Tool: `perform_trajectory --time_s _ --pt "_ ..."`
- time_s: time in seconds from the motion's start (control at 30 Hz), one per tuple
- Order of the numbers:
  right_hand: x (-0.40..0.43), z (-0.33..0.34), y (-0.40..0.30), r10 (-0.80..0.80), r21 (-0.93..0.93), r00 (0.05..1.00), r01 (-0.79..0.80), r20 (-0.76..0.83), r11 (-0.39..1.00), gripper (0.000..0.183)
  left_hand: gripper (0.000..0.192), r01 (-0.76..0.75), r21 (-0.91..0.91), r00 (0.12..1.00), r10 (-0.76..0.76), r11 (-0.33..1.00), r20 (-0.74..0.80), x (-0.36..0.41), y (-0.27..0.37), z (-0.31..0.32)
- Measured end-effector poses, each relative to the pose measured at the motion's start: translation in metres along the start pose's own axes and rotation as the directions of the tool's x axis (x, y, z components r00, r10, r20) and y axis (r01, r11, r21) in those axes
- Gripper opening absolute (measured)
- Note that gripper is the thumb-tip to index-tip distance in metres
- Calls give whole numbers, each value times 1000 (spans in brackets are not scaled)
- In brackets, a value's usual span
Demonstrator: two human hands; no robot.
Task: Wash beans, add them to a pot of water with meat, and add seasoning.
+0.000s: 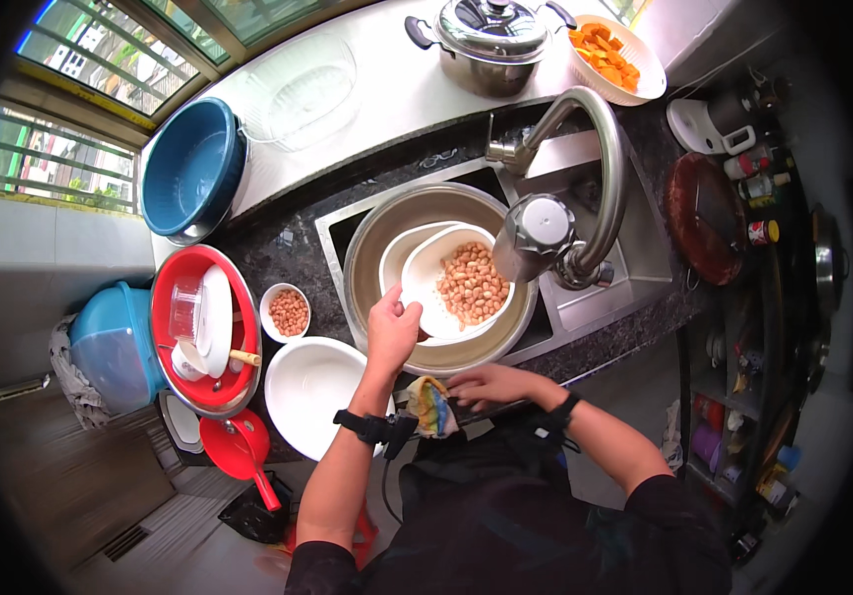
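Note:
My left hand (394,327) pinches the near-left rim of a white oval bowl (426,288) with shelled peanuts (475,281) heaped on its right side. Another white dish (394,253) shows partly behind that bowl. Both are inside a large stainless steel basin (368,279) set over the left sink. My right hand (492,385) is at the counter's front edge with its fingers apart and nothing held. Its fingertips are beside a multicoloured cloth (430,407); whether they touch it I cannot tell.
A steel faucet (609,163) arches over the right sink (590,290). Left of the basin are a small cup of peanuts (289,312), a white bowl (315,394) and a red basin (207,383) of dishes. A lidded pot (490,71) and orange chunks (605,56) stand behind.

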State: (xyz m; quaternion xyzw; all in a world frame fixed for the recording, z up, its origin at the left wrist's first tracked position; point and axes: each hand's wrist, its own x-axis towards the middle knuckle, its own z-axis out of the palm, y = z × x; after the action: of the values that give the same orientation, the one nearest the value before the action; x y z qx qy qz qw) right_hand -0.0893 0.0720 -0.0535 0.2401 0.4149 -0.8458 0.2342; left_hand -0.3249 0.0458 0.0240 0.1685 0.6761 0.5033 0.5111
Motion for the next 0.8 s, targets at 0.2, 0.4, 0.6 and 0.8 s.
perform_trajectory --time_s 0.2,0.4,0.6,0.8 --pt "-169 -165 -98 -403 -363 718 222 -567 905 53 44 -64 102 991 75 993 -108 -8 2 55" --pt "-82 -233 -217 -688 -882 666 94 -289 462 87 40 14 188 986 17 982 -164 -16 -21 100" --pt "-8 -271 -253 -592 -657 760 304 -270 690 92 39 117 155 959 -72 981 -272 -43 -4 143" --pt "-49 -254 -249 -549 -786 829 271 -102 556 60 37 81 171 966 -35 982 -255 -39 -25 149"
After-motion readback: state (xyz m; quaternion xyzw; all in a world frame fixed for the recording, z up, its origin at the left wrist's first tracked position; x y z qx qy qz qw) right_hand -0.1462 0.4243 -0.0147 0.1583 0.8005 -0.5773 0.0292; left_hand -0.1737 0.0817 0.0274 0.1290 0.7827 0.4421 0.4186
